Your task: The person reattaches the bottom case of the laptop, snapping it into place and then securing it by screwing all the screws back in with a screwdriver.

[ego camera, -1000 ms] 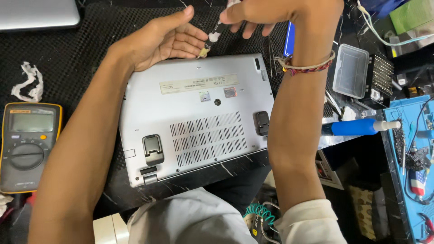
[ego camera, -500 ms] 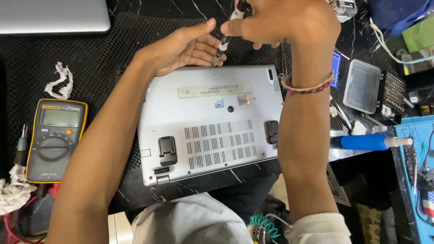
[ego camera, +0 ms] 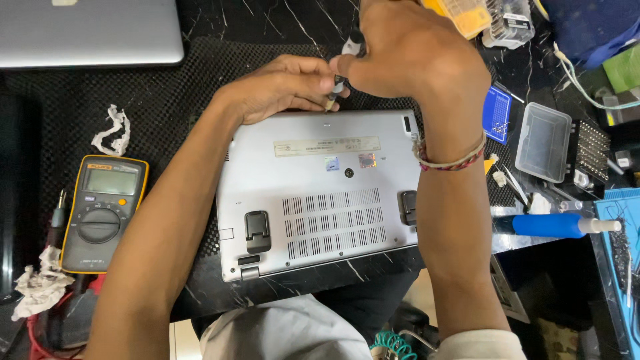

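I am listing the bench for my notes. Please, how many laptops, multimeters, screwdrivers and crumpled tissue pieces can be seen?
Laptops: 2 (upturned one, closed one)
Multimeters: 1
Screwdrivers: 2 (held one, blue one)
Crumpled tissue pieces: 2 ()
Total: 7

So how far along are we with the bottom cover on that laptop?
Early still, by the look of it. Done: the silver laptop lies upside down on the black mat. In hand: the right hand holds a screwdriver upright at the far edge, and the left hand steadies its tip. Left: the bottom cover sits flush and unlifted; whether any screws are out is too small to tell.
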